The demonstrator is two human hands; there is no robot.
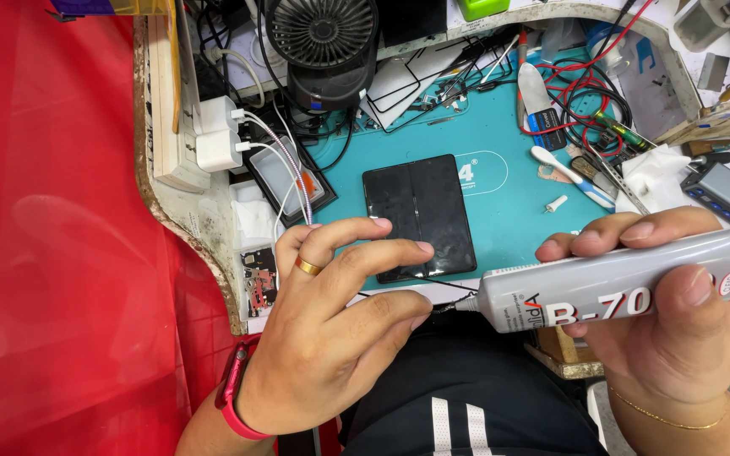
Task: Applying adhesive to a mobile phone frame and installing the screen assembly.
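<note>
The grey glue tube [627, 287] lies gripped in the right hand [669, 312], its fingers [610, 238] wrapped around it, nozzle just beside the left hand [331, 329] whose fingers [382, 253] pinch together near the folded black phone [420, 215] on the bench's teal mat [509, 219].

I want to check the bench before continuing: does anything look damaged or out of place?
The workbench edge is chipped and worn at the left. Red and black wires lie tangled at the back of the teal mat. The black device looks intact.
</note>
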